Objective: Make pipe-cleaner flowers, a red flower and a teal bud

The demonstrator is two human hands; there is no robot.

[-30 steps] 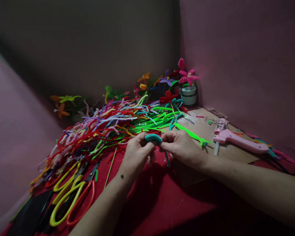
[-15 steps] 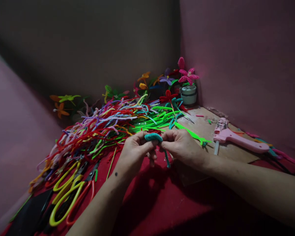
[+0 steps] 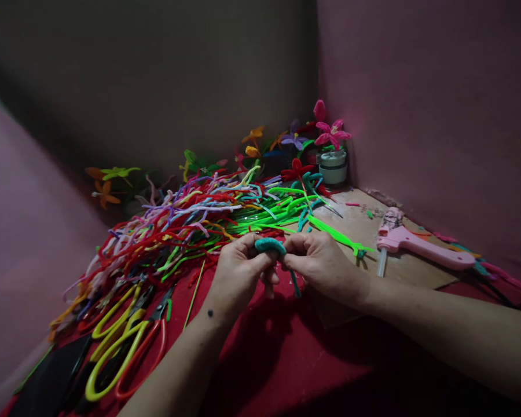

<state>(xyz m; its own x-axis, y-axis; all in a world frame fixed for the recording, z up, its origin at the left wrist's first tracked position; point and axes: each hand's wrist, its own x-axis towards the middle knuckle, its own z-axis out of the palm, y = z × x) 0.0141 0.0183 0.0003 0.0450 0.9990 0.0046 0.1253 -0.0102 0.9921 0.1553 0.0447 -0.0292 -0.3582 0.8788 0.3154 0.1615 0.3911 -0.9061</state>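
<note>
Both my hands meet at the middle of the red cloth [image 3: 295, 359], pinching a teal pipe cleaner [image 3: 270, 245] bent into a small loop. My left hand [image 3: 238, 272] grips the loop's left side with closed fingers. My right hand [image 3: 323, 263] pinches its right side, and the teal tail hangs down between the two hands. Just behind them lies a big heap of pipe cleaners [image 3: 186, 226] in red, purple, green and yellow.
Scissors with yellow and red handles [image 3: 121, 341] lie at the lower left. A pink glue gun [image 3: 417, 246] rests on a board [image 3: 373, 231] to the right. Finished pipe-cleaner flowers [image 3: 330, 136] and a small white pot [image 3: 333, 168] stand in the far corner. Walls close in on all sides.
Both hands have shifted only slightly while working the teal loop; the grip stays the same.
</note>
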